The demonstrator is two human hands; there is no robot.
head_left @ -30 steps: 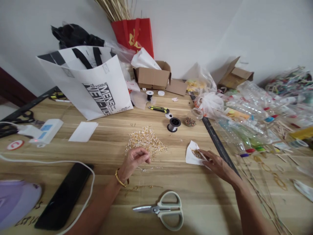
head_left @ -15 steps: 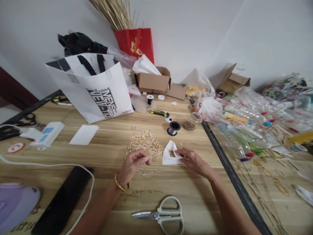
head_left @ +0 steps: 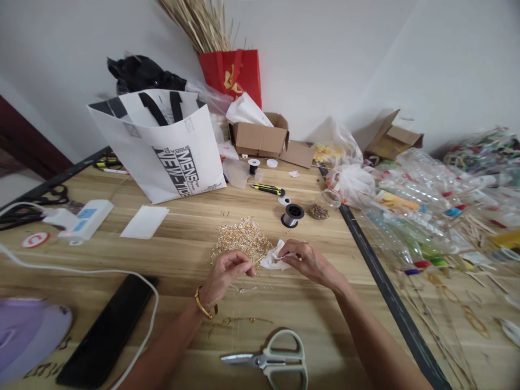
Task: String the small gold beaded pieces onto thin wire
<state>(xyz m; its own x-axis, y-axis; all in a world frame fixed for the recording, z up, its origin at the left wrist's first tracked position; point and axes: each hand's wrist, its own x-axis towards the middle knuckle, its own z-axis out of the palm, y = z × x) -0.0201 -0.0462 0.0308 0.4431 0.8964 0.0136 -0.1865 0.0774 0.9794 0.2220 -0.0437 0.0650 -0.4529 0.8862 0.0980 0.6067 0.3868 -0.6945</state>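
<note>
My right hand [head_left: 312, 263] pinches a crumpled piece of white paper [head_left: 271, 261] at the right edge of a pile of small gold and clear beads [head_left: 239, 235]. My left hand [head_left: 228, 275] is at the near side of that pile, thumb and fingertips pressed together. Whatever is in that pinch, if anything, is too small to make out. Just below the hands lies a thin silvery chain [head_left: 247, 290], and nearer to me a gold chain [head_left: 239, 320]. Scissors with pale handles [head_left: 280, 358] rest at the table's near side.
Behind the paper stand a wire spool [head_left: 292, 215], a yellow-black cutter [head_left: 268, 189] and a clear jar of beads [head_left: 319, 211]. A white bag [head_left: 187, 146] stands back left. A black phone-like slab [head_left: 108, 330] and white cable lie left. Plastic bottles [head_left: 430, 189] crowd the right.
My right hand has moved left and drawn the paper against the bead pile. The paper was flatter, with gold bits showing on it; now it is crumpled. My left hand keeps its pinch.
</note>
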